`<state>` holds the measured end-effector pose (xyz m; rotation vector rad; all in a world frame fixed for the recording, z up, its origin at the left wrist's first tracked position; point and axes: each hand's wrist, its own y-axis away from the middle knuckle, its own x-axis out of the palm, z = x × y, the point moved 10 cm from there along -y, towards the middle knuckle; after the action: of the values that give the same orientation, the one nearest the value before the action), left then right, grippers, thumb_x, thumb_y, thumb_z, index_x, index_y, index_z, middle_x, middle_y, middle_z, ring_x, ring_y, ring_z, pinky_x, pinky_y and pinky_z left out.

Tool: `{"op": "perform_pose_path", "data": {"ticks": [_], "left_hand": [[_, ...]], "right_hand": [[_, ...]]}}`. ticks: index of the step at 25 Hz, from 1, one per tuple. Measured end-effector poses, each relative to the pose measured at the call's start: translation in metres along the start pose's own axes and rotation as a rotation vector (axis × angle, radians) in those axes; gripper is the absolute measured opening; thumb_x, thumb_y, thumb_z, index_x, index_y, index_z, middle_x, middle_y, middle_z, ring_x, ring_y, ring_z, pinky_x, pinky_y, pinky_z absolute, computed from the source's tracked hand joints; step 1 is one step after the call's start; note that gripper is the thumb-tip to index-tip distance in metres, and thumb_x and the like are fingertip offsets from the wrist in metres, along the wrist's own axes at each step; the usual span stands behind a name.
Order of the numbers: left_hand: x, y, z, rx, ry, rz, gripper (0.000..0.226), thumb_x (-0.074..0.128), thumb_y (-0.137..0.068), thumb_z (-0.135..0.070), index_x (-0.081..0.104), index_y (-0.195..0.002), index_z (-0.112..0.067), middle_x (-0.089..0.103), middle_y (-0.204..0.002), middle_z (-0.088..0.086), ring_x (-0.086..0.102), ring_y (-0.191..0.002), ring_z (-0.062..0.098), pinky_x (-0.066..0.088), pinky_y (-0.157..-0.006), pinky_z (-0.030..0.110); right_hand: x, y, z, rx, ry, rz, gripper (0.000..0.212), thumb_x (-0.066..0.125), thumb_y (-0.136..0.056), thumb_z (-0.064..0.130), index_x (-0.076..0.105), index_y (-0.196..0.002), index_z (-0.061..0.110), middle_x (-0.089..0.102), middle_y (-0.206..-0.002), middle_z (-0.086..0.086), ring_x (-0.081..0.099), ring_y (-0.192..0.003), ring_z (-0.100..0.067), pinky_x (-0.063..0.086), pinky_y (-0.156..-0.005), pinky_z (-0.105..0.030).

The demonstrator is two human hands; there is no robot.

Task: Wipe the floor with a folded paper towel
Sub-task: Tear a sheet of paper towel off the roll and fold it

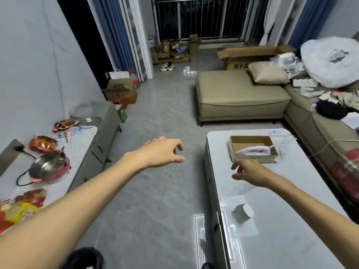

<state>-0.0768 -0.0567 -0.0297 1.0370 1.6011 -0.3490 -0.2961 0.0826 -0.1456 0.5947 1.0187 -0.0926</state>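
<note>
Nearest the lens, two bare forearms reach forward. Left hand (161, 152) hangs over the floor (159, 200), fingers loosely curled, thumb apart from them, holding nothing. Right hand (250, 172) hovers above the table (291, 210), just in front of a cardboard box (252, 137), fingers loosely bent and spread, also holding nothing.

Floor: grey glossy tile with light glare. Its open stretch forms a lane whose long axis runs from the camera straight away to the balcony railing (204, 18).

Purple soft pack (254, 151) lies inside the box, leaning on the near wall, long axis left to right across the table, whitish material showing at its top. Whether this is paper towel cannot be told.

Edges: the lane is bounded on the left by a low cabinet (101, 136) and on the right by the table's long edge. Further off, the sofa (239, 94) narrows it. A short grey roll (243, 211) lies on the table, near that edge.
</note>
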Motion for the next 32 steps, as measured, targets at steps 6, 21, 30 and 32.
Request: {"op": "perform_pose_path", "data": {"ticks": [6,21,30,32], "left_hand": [[0.115,-0.119,0.013,-0.115,0.134,0.193,0.040,0.061,-0.085,-0.047,0.058,-0.117,-0.025,0.067,-0.103,-0.006,0.059,-0.096,0.017,0.044,-0.086,0.029],[0.231,-0.162,0.042,-0.293,0.400,0.353,0.034,0.062,-0.080,-0.052,0.058,-0.107,-0.033,0.064,-0.095,-0.011,0.061,-0.088,0.008,0.047,-0.080,0.026],[0.137,-0.063,0.035,-0.557,1.520,0.076,0.034,0.063,-0.088,-0.036,0.060,-0.111,-0.012,0.069,-0.108,0.013,0.070,-0.097,0.028,0.057,-0.084,0.037],[0.105,-0.038,0.044,-0.504,1.544,0.025,0.036,0.066,-0.086,-0.033,0.062,-0.113,-0.010,0.073,-0.103,0.009,0.071,-0.094,0.024,0.056,-0.084,0.038]], "right_hand": [[0.139,-0.095,-0.171,0.336,-0.046,0.250,0.077,0.077,-0.078,0.036,0.038,-0.140,0.013,0.049,-0.131,-0.020,0.054,-0.114,-0.033,0.044,-0.093,-0.035],[0.202,-0.145,-0.179,0.475,-0.694,0.002,0.020,0.063,-0.085,0.019,0.068,-0.105,0.018,0.068,-0.111,-0.009,0.061,-0.095,-0.025,0.049,-0.071,-0.031],[0.065,-0.032,0.076,0.123,-1.443,-0.155,0.031,0.065,-0.079,0.028,0.069,-0.108,0.015,0.074,-0.101,-0.008,0.068,-0.099,-0.027,0.051,-0.085,-0.042],[0.050,-0.005,0.113,0.096,-1.433,-0.197,0.026,0.062,-0.083,0.027,0.070,-0.104,0.013,0.073,-0.099,-0.014,0.069,-0.094,-0.031,0.052,-0.081,-0.044]]}}
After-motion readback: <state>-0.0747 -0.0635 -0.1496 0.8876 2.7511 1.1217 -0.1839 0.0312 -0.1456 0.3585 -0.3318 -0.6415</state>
